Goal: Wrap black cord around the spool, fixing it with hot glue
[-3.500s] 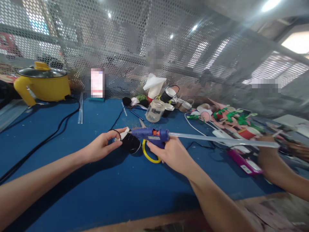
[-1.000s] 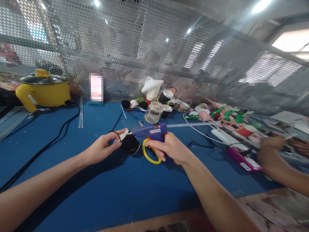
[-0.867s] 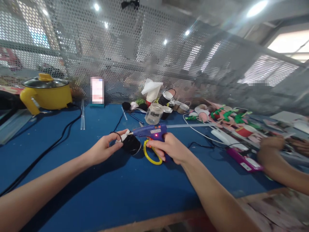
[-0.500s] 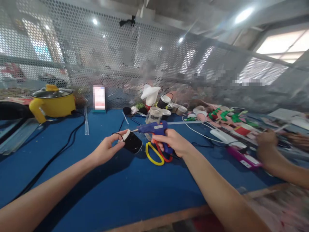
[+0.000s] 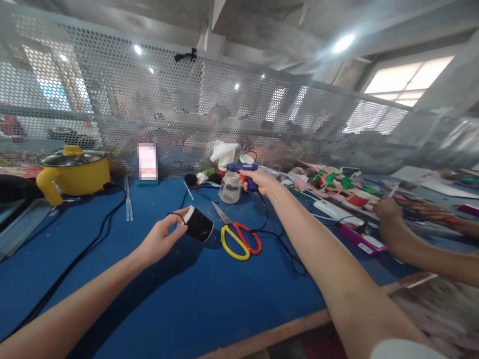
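Observation:
My left hand is closed on a small black cup with a white rim, tilted on its side above the table. A dark cord trails from the cup's rim by my fingers. My right hand grips a blue hot glue gun with an orange trigger, held over a clear glass jar. Scissors with one yellow and one red handle lie on the blue table between my hands.
A yellow electric pot stands at the left, with a phone propped near the mesh partition. Glue sticks lie nearby. To the right are a purple-ended power strip, pink and green craft pieces, and another person's hand.
My right hand has moved the glue gun away from the cup, forward and up to the jar, uncovering the scissors. The left hand still holds the cup.

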### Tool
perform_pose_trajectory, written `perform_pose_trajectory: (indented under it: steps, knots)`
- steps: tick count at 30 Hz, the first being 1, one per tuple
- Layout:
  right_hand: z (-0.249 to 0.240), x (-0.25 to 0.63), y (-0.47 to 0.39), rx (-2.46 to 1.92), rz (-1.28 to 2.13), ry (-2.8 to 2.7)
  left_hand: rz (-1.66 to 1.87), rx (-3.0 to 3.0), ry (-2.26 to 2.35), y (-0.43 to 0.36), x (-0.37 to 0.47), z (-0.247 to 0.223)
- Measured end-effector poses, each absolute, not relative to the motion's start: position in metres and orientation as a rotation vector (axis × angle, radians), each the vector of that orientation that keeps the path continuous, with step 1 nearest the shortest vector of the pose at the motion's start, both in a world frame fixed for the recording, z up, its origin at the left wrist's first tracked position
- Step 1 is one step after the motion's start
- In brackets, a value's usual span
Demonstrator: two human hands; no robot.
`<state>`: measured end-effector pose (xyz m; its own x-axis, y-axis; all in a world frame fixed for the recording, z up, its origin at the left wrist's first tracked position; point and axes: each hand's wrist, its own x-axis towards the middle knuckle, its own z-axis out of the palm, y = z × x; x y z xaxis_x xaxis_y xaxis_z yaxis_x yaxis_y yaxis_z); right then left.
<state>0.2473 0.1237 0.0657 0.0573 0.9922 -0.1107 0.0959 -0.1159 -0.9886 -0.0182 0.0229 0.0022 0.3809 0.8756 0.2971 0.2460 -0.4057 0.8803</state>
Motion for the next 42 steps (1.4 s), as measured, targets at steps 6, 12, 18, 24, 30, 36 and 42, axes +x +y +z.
perform_pose_trajectory:
  steps: [6, 12, 18, 24, 30, 36, 42]
  knots:
    - [0.064, 0.247, 0.144, -1.620, 1.226, -1.242, 1.022, 1.875, 1.004, 0.024, -0.018, 0.002]
    - [0.065, 0.251, 0.140, -1.822, 1.067, -1.352, 1.011, 1.880, 1.013, 0.025, -0.020, -0.001]
    - [0.074, 0.247, 0.113, -1.918, 0.555, -1.502, 1.010, 1.884, 1.025, 0.023, -0.018, 0.000]
    - [0.067, 0.187, 0.057, -1.144, 0.180, -2.120, 0.960, 2.022, 1.030, 0.017, -0.015, 0.002]
    - [0.052, 0.133, 0.039, -1.045, 0.266, -2.433, 0.873, 2.149, 1.107, 0.014, -0.012, 0.004]
    - [0.043, 0.129, 0.043, -1.019, 0.664, -2.252, 0.871, 2.144, 1.127, 0.012, -0.010, 0.006]
    - [0.043, 0.151, 0.031, -0.919, 0.792, -1.959, 0.864, 2.005, 1.036, 0.011, -0.010, 0.013]
